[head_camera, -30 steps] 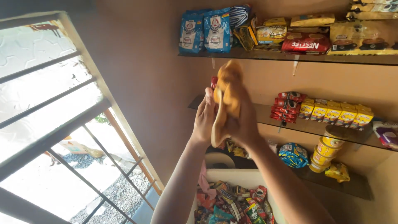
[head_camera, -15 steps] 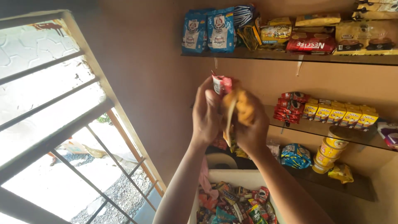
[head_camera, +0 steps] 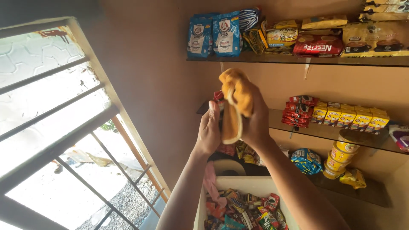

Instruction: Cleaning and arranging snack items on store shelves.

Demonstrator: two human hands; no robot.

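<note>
While both arms reach up in front of the shelves, the right hand [head_camera: 255, 123] is wrapped around a bunched orange cloth [head_camera: 235, 102], fingers curled tight so the grip is pressed together on the fabric. The left hand [head_camera: 209, 132] sits just beside it, palm against the cloth's lower fold, and appears to pinch a small red packet [head_camera: 219, 97] whose corner peeks out behind the cloth; how firmly it holds cannot be told, since the cloth hides most of it. Judging by this, the wiping of that packet looks to be in hand, not finished: packet and cloth are up in the air, off any shelf. Behind them, the middle shelf [head_camera: 324, 132] carries a row of red sachets [head_camera: 300, 111] and yellow boxes [head_camera: 347, 117], all untouched. Below, a white bin [head_camera: 247, 184] of mixed wrapped sweets stands open. At left, a barred window [head_camera: 55, 127] lets daylight in.
</note>
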